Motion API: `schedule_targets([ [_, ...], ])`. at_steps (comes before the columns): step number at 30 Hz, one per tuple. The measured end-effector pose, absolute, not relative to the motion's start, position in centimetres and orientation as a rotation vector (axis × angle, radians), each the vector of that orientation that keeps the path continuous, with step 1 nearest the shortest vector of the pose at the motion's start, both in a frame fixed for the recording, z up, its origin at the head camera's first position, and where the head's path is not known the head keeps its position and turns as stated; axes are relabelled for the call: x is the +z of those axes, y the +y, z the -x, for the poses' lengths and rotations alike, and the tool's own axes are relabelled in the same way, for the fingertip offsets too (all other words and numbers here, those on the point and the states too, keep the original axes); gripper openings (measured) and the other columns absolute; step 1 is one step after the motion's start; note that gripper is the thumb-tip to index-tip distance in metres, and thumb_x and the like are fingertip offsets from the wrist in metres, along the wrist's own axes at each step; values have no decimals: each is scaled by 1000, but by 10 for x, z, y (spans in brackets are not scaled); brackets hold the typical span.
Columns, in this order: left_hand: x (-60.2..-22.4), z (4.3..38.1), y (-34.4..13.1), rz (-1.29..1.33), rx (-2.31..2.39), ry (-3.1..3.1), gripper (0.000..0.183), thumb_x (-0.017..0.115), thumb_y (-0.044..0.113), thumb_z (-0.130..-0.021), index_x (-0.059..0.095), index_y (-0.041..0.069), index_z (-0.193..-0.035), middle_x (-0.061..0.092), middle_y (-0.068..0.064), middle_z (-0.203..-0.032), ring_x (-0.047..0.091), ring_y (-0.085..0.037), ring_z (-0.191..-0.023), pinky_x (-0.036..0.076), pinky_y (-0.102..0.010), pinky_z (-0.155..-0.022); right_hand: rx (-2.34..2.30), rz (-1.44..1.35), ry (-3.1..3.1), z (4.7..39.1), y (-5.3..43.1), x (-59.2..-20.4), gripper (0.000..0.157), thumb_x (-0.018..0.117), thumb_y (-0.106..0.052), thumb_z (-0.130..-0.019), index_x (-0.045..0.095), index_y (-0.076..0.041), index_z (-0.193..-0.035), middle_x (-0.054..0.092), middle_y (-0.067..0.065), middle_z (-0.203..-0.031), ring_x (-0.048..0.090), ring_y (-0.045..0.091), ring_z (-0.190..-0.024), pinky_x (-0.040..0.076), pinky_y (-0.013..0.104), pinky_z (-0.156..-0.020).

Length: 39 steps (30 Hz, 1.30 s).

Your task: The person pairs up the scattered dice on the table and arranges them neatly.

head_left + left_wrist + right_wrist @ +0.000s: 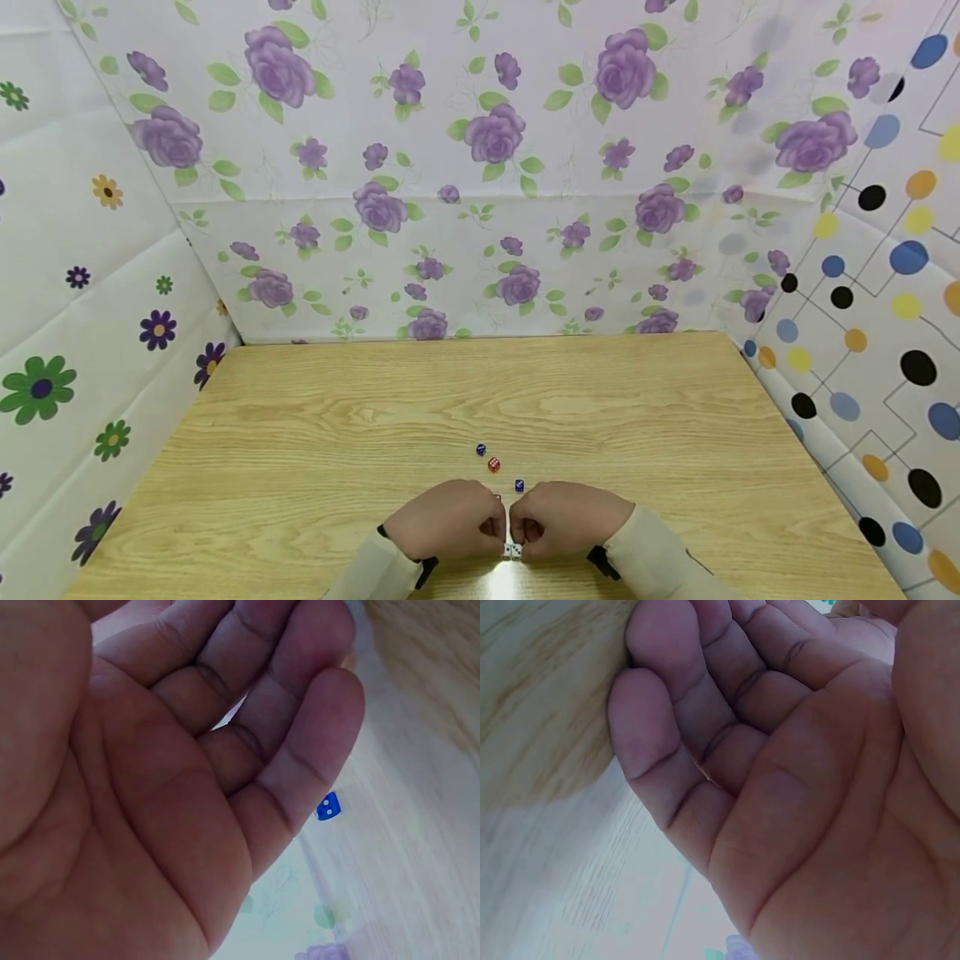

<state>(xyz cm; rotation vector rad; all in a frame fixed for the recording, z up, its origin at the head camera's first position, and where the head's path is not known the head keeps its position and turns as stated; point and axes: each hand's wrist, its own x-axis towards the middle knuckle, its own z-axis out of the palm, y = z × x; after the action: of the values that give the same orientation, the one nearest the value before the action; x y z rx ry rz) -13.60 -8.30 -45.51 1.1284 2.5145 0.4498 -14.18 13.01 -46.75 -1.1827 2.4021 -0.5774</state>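
- White dice (516,551), two of them, sit side by side on the table (652,408), between the fingertips of both hands.
- Left hand (446,521): thumb and index finger meet at the left white die and appear to pinch it; the other fingers bend in toward the palm.
- Right hand (573,518): a matching pinch at the right white die; the wrist view shows the bent fingers but hides the die.
- Blue die (519,485): just beyond the knuckles of the right hand.
- Half-hidden red die (497,497): right behind the left hand.
- Farther red die (493,464) and farther blue die (481,449): near each other, beyond the left hand.
- Cream sleeves (660,554): behind both wrists.
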Motion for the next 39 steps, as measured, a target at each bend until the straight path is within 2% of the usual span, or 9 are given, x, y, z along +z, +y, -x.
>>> schedule_targets([
  [8, -450, 143, -93, -1089, 527, 2544, 20, 72, 16, -90, 67, 30, -77, 57, 24, -72, 52, 6, -64, 46, -15, -65, -622, 1126, 2401, 146, 138, -466, 17, 77, -10, -83, 67, -24, -85, 55, -21, -73, 48, -6, -64, 45, 15, -61],
  [15, -443, 148, -102, -1023, 620, 2622, 13, 75, 20, -93, 71, 27, -83, 56, 20, -72, 49, 3, -63, 46, -19, -67, -684, 1070, 2445, 156, 150, -458, 15, 74, -11, -90, 66, -23, -86, 54, -16, -74, 46, -3, -65, 45, 18, -63],
  [18, -440, 151, -104, -1020, 660, 2648, 15, 72, 17, -93, 69, 26, -82, 55, 18, -70, 45, 2, -61, 44, -20, -64, -699, 1041, 2505, 159, 154, -455, 17, 71, -11, -92, 64, -24, -85, 54, -14, -74, 46, -1, -66, 44, 21, -63],
  [23, -436, 154, -108, -984, 666, 2688, 3, 71, 19, -95, 72, 19, -93, 56, 17, -73, 48, 0, -62, 45, -22, -62, -703, 977, 2628, 164, 157, -454, 13, 71, -12, -94, 64, -22, -88, 56, -12, -77, 47, 1, -68, 45, 24, -65],
  [28, -437, 161, -112, -915, 667, 2722, 14, 74, 23, -95, 74, 14, -106, 60, 14, -81, 53, -2, -68, 48, -24, -65, -707, 941, 2724, 169, 159, -455, 10, 72, -13, -95, 64, -18, -91, 56, -10, -79, 48, 4, -69, 44, 27, -64],
  [34, -442, 169, -114, -852, 689, 2770, 16, 72, 21, -95, 74, 11, -108, 63, 10, -87, 55, -4, -73, 50, -28, -68, -704, 885, 2734, 173, 159, -458, 9, 74, -17, -95, 66, -19, -94, 56, -14, -80, 50, 4, -69, 45, 27, -63],
  [39, -444, 176, -114, -804, 691, 2794, 15, 70, 20, -98, 73, 12, -110, 64, 8, -88, 56, -6, -73, 50, -28, -66, -720, 879, 2753, 177, 157, -459, 7, 73, -15, -95, 67, -16, -95, 57, -12, -81, 51, 5, -70, 46, 28, -64],
])
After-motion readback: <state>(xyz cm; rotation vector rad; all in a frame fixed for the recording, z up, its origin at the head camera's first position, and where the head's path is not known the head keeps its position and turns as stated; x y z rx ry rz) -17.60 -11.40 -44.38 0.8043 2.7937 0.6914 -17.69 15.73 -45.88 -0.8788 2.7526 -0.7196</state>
